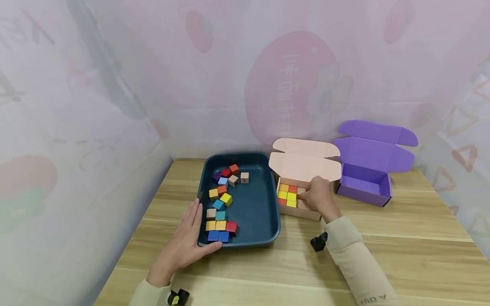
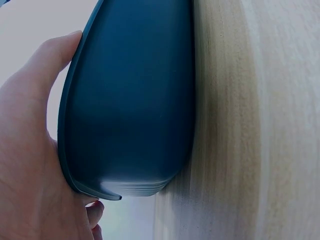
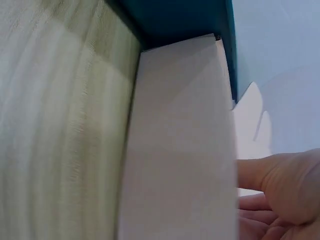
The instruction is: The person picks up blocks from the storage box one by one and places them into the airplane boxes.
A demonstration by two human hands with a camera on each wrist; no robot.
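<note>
My left hand [image 1: 183, 241] rests on the near left corner of a dark blue tray [image 1: 260, 204], fingers along its left rim and thumb across the front rim. Along the tray's left side lie several coloured cubes, among them a red cube [image 1: 231, 227] and a yellow cube [image 1: 226, 199]. My right hand [image 1: 320, 196] reaches into an open light-pink cardboard box [image 1: 300, 212]. Its fingertips are right at a plain wooden cube [image 1: 301, 191], beside rows of yellow and orange cubes. In the right wrist view the box wall hides the fingertips, so I cannot tell whether they pinch that cube.
An open purple box [image 1: 363, 190] stands right of the pink one, its lid raised. All of it sits on a wooden table [image 1: 245, 276], with printed fabric walls [image 1: 214, 106] at the back and sides. The tray's right wall stands close against the pink box.
</note>
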